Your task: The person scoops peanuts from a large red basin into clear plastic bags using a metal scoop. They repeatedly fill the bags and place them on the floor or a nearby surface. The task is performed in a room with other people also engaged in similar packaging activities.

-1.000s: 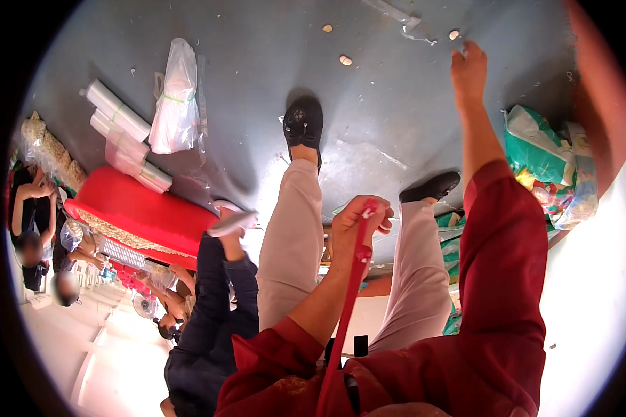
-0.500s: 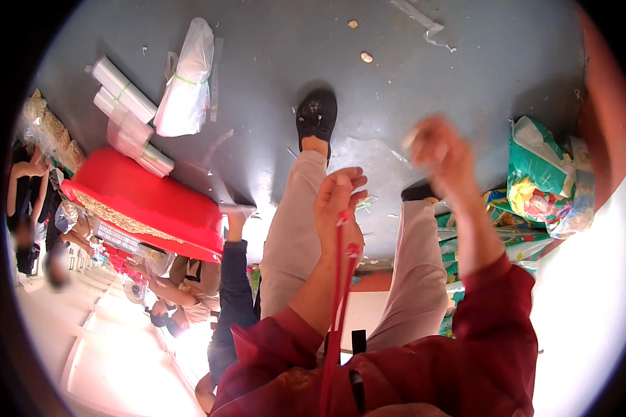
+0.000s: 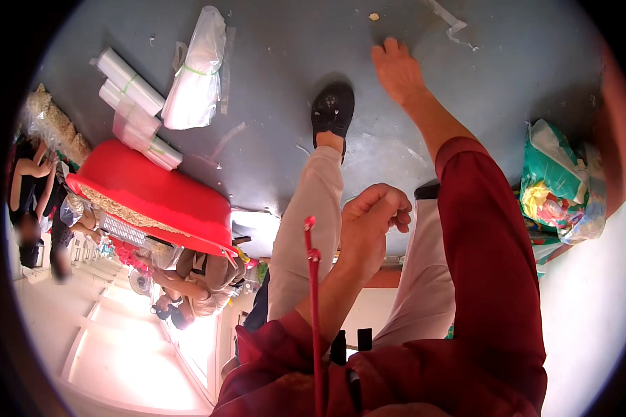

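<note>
My right hand (image 3: 398, 73) reaches down to the grey floor, its fingers bent and their tips against it. What lies under the fingertips is hidden. Just beyond them is a small pale tan piece (image 3: 373, 17), perhaps a nut. My left hand (image 3: 372, 222) hovers in front of my body between my knees, fingers curled in and thumb laid over them. I cannot see whether anything is inside it. A red cord (image 3: 314, 292) with knotted ends dangles beside my left forearm, not held by either hand.
At the left stands a red tub (image 3: 153, 198) full of pale pieces. Beyond it lie rolled plastic bags (image 3: 129, 80) and a larger clear-wrapped bundle (image 3: 196, 80). A plastic strip (image 3: 455, 26) lies far ahead. Green printed bags (image 3: 553, 174) sit right. Other people are at far left.
My right hand has moved forward and down to the floor, covering the spot where an oval tan piece lay. My left hand has shifted right and slightly lower, its fingers more curled.
</note>
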